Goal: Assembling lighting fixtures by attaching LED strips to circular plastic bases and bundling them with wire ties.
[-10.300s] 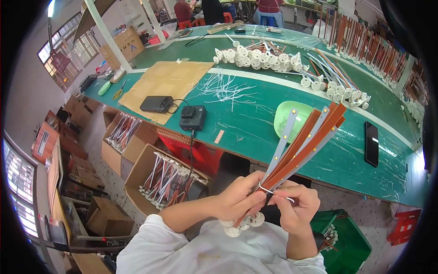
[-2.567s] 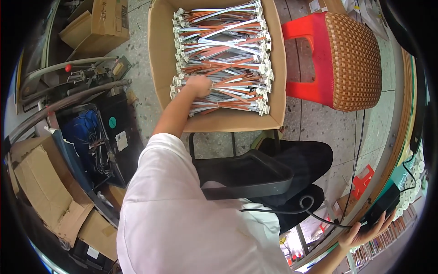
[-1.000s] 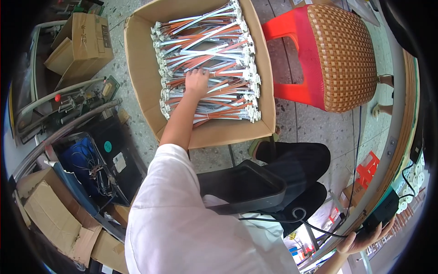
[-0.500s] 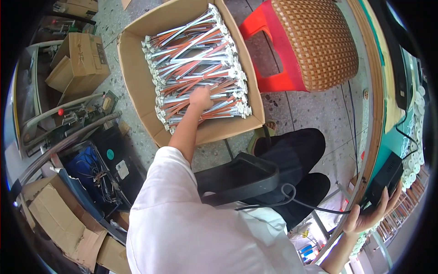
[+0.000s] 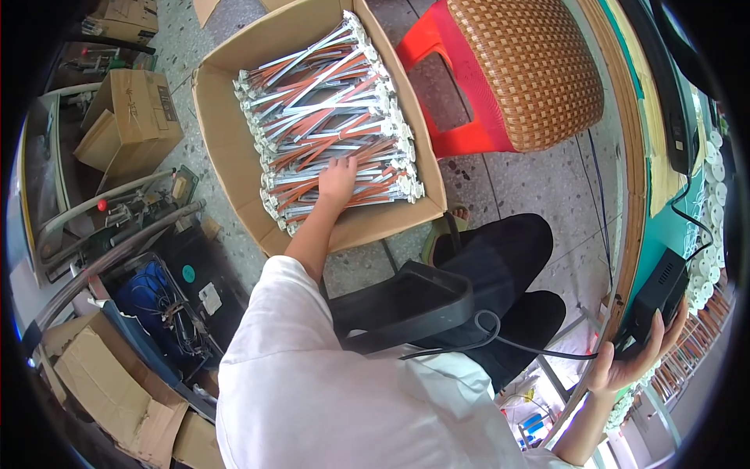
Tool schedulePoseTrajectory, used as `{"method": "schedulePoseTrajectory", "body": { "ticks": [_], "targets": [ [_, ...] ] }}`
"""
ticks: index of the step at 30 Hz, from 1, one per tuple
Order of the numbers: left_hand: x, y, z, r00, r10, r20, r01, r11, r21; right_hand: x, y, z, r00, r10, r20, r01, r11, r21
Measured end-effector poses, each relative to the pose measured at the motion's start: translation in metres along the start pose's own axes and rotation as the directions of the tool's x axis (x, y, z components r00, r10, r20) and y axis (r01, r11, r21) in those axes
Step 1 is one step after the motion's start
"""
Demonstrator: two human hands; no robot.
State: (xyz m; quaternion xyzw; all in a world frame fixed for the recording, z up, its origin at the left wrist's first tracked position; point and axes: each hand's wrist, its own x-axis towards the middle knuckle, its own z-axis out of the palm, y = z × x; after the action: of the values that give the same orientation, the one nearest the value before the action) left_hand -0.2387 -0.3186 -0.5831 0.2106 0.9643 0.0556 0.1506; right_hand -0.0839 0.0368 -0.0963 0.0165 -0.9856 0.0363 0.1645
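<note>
My left hand [image 5: 337,183] reaches into a cardboard box [image 5: 226,148] and lies palm down with its fingers stretched over bundles of flat cables [image 5: 312,133]. These white, grey and orange-brown strips have white connectors at both ends and lie in stacked rows. No cable is visibly gripped. At the lower right, my right hand [image 5: 634,361] rests at the table edge against a black box-shaped device [image 5: 660,293]. Its thumb is apart from the extended fingers, which touch the near end of the device. A black cord [image 5: 547,356] runs toward this hand.
A red stool [image 5: 469,86] with a woven seat stands right of the box. A black tray-like armrest [image 5: 406,305] is beside my legs. The teal-topped table [image 5: 648,234] lines the right. At left are opened cartons [image 5: 133,117], metal tubing and a black case with cables.
My left hand has shifted slightly left on the cables, and its fingers have gone from curled to stretched out. The view has tilted a little. My right hand stays by the black device.
</note>
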Motion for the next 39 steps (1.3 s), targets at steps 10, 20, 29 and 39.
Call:
{"method": "schedulePoseTrajectory", "body": {
  "ticks": [10, 20, 29, 39],
  "targets": [
    [0.001, -0.003, -0.016, 0.991, -0.116, -0.061, 0.109, 0.989, -0.104, 0.000, 0.002, 0.007, 1.000, 0.000, -0.019, 0.001, 1.000, 0.021],
    [0.009, -0.022, -0.009, 0.922, -0.222, 0.318, 0.186, 0.973, 0.140, 0.017, 0.005, -0.009, 0.999, -0.041, 0.024, 0.038, 0.993, 0.110],
    [-0.027, 0.095, -0.245, 0.854, 0.240, -0.461, -0.453, 0.780, -0.431, -0.004, 0.002, -0.025, 0.992, 0.060, -0.112, -0.043, 0.987, 0.154],
    [-0.103, 0.316, -0.438, 0.394, 0.663, -0.636, -0.815, 0.573, 0.092, -0.028, -0.005, -0.014, 0.901, 0.189, -0.389, -0.154, 0.981, 0.120]
  ]
}}
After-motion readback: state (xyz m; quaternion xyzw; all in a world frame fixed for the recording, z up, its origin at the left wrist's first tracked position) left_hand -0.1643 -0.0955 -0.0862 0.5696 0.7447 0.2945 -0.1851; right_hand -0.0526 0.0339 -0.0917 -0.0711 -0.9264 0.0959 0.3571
